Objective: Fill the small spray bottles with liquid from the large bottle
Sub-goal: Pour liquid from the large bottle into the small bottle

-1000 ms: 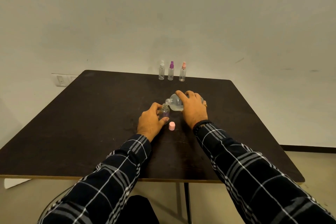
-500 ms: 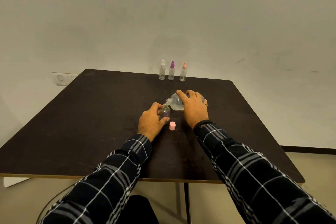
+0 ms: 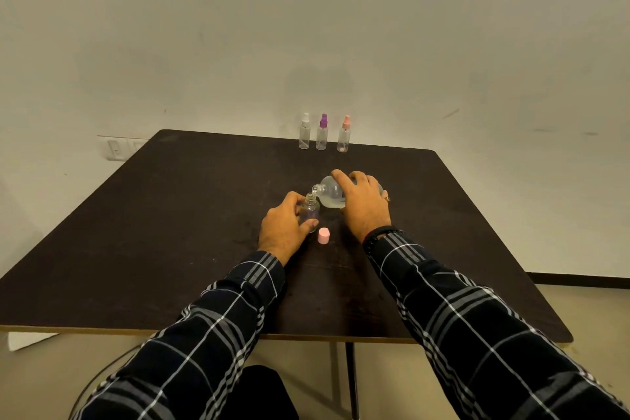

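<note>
Sprayers [image 3: 322,138] three, large bottle [image 3: 332,196] one, cap [image 3: 323,236] one

Rear half of tilted large clear plastic bottle [image 3: 329,196] hidden under right hand [image 3: 363,206]. Left side of small clear open-necked bottle [image 3: 311,210] covered by left hand [image 3: 283,230]. Any stream between necks too small to tell. Fill levels in three far capped spray bottles [image 3: 322,135] unreadable. Plaid sleeves [image 3: 477,334] cut by bottom edge. White wall switch plate [image 3: 116,148] partly behind dark table [image 3: 170,232], far left.

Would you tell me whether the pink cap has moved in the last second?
No; measured against the table, the pink cap has stayed put.
</note>
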